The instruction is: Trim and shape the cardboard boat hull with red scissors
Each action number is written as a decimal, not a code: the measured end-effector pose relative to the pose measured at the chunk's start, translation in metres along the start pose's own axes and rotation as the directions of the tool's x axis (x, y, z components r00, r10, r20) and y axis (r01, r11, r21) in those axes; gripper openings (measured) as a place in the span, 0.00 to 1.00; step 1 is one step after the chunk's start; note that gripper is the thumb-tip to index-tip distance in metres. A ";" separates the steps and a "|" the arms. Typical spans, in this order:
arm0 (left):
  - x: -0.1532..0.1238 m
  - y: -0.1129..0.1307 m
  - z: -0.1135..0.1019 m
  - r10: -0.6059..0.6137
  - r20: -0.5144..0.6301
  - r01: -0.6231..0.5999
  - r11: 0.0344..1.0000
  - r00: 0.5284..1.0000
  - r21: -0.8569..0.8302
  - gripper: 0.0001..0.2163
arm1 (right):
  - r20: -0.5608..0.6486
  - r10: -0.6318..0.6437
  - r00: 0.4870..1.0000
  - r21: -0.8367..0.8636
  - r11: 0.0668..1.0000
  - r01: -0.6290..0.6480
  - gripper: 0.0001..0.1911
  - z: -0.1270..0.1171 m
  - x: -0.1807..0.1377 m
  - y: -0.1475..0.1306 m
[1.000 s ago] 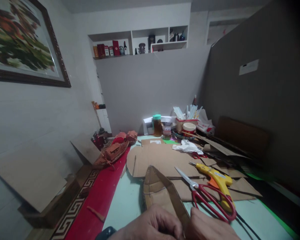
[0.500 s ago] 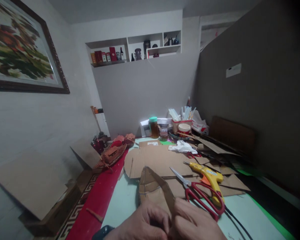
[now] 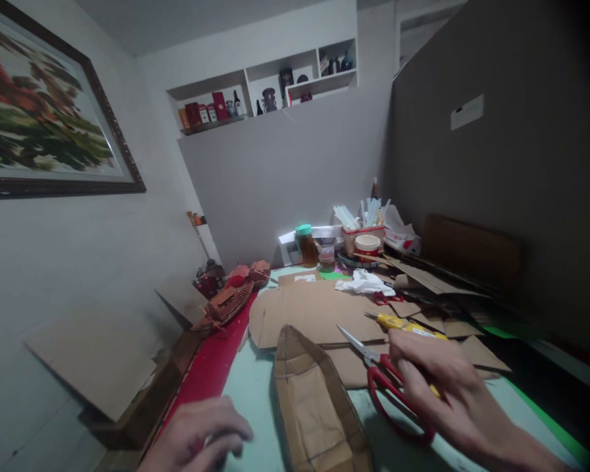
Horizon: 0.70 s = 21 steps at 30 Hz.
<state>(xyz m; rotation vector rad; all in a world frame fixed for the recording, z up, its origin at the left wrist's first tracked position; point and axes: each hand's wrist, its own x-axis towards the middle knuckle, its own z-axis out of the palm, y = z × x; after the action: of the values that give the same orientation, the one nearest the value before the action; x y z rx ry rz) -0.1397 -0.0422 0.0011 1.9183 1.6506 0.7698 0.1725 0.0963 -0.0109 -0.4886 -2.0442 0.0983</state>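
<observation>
A boat-shaped cardboard piece (image 3: pixel 312 410) with raised sides lies on the pale green table surface in front of me, its pointed end facing away. My left hand (image 3: pixel 204 429) is to its left, touching nothing I can see, its fingers loosely bent and apart. To the right, my right hand (image 3: pixel 442 377) is curled over the yellow glue gun (image 3: pixel 398 322), covering most of its grip and trigger. A yellow bit shows beside the thumb. Red-handled scissors (image 3: pixel 388 390) lie just left of that hand, blades pointing away, partly under its fingers.
Flat cardboard sheets (image 3: pixel 314 305) lie beyond the boat piece, with crumpled white tissue (image 3: pixel 366 283) on them. Behind stand a green-lidded jar (image 3: pixel 305 246) and a basket of white sticks (image 3: pixel 364 237). Brown model boats (image 3: pixel 229 301) sit at left; cardboard pieces (image 3: pixel 437 278) are stacked right.
Both hands have come off the boat-shaped piece and separated. My left hand went left; my right hand went right onto the glue gun. The view tilted slightly.
</observation>
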 end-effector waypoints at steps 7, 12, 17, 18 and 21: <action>0.040 -0.067 -0.014 -0.177 -0.386 0.291 0.920 0.905 0.261 0.12 | -0.041 0.042 0.998 -0.011 0.999 -0.043 0.16 0.014 -0.004 0.032; 0.091 -0.079 0.003 -0.183 -0.351 0.350 0.789 0.918 0.504 0.09 | -0.011 0.005 1.000 0.042 0.999 -0.005 0.13 0.012 -0.007 0.031; 0.107 -0.083 0.011 -0.270 -0.307 0.409 0.601 0.913 0.686 0.08 | 0.080 -0.002 0.997 0.073 0.997 -0.004 0.11 0.017 -0.013 0.033; 0.108 -0.084 0.012 -0.278 -0.302 0.410 0.580 0.912 0.704 0.08 | 0.106 0.005 0.994 0.078 0.997 -0.014 0.11 0.018 -0.014 0.033; 0.109 -0.088 0.014 -0.279 -0.298 0.406 0.545 0.913 0.734 0.07 | 0.176 0.017 0.984 0.076 0.997 -0.031 0.12 0.020 -0.017 0.032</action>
<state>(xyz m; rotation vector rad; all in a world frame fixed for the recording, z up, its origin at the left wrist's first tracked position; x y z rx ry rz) -0.1803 0.0785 -0.0586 1.9334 2.6751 -0.0422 0.1720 0.1216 -0.0431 -0.4691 -2.1973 0.2430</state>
